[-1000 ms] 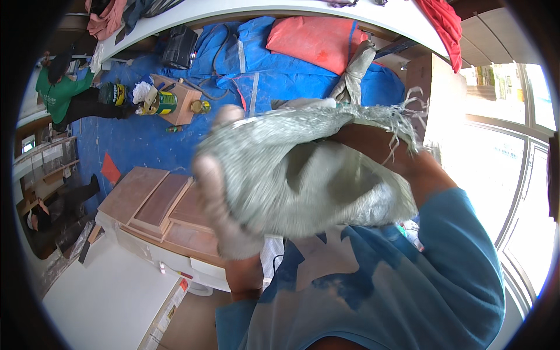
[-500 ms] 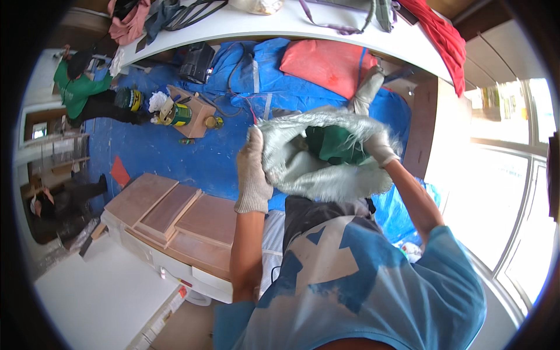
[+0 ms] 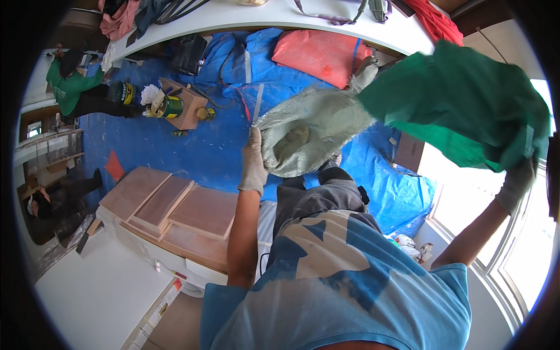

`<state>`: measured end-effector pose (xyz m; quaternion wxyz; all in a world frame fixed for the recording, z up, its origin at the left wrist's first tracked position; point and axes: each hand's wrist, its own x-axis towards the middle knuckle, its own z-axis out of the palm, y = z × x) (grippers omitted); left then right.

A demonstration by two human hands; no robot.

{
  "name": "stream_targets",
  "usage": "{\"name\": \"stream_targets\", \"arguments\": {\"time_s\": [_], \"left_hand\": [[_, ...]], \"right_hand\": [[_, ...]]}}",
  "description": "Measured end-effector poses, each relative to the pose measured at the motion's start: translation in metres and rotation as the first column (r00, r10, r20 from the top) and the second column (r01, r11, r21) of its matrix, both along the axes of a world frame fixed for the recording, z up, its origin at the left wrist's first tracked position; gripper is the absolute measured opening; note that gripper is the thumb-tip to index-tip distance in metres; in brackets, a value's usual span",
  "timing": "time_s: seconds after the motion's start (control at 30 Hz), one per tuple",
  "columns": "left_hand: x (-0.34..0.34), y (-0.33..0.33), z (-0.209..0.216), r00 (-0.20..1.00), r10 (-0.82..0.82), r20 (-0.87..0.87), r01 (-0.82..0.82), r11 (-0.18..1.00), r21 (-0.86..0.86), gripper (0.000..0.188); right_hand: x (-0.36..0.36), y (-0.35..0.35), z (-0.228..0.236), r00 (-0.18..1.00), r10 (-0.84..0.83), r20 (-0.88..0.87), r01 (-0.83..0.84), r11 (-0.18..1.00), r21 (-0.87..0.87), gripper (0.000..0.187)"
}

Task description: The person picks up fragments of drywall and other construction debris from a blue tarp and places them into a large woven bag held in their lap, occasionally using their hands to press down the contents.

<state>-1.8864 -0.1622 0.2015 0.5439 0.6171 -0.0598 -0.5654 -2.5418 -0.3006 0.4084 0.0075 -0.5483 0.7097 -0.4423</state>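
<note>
My gloved left hand (image 3: 254, 163) grips the rim of a pale grey-green woven sack (image 3: 326, 114), whose mouth gapes toward me. Inside the sack I make out a lumpy pale shape, too unclear to name. Out to the right, my gloved right hand (image 3: 518, 184) is closed on a green cloth (image 3: 455, 99), perhaps a garment or a bag. The cloth billows up and to the left of that hand, its left end overlapping the sack's right side.
Blue tarp (image 3: 157, 151) covers the floor. Wooden panels (image 3: 169, 204) lie stacked at left, near a box (image 3: 189, 111) with cans (image 3: 171, 107). A red bundle (image 3: 318, 55) lies beneath the white counter (image 3: 251, 14). A person in green (image 3: 70, 87) works at far left; windows (image 3: 484, 216) stand right.
My right hand has pulled the green cloth out of the sack and swung it far to the right. My left hand stays on the sack's rim, and the sack now hangs more to the left.
</note>
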Motion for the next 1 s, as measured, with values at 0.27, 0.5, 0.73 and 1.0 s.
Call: {"name": "stream_targets", "arguments": {"time_s": [0.27, 0.5, 0.73, 1.0], "left_hand": [[0.001, 0.018, -0.01, 1.0, -0.017, 0.001, 0.017, 0.998, 0.067, 0.069], [-0.003, 0.047, -0.037, 0.99, 0.108, 0.091, -0.113, 0.993, 0.045, 0.063], [0.036, 0.062, -0.027, 0.928, 0.367, -0.055, -0.366, 0.93, 0.037, 0.071], [0.132, 0.123, -0.056, 0.971, 0.221, -0.09, -0.215, 0.974, 0.067, 0.068]], "right_hand": [[-0.062, -0.004, -0.023, 0.881, -0.18, -0.438, 0.183, 0.983, -0.037, 0.031], [0.046, 0.004, -0.318, 0.669, -0.024, 0.743, -0.328, 0.888, 0.323, 0.031], [0.129, 0.144, -0.422, 0.821, -0.121, 0.557, -0.57, -0.177, 0.802, 0.036], [0.426, 0.176, -0.335, 0.319, -0.369, 0.873, -0.804, 0.382, 0.456, 0.068]]}}
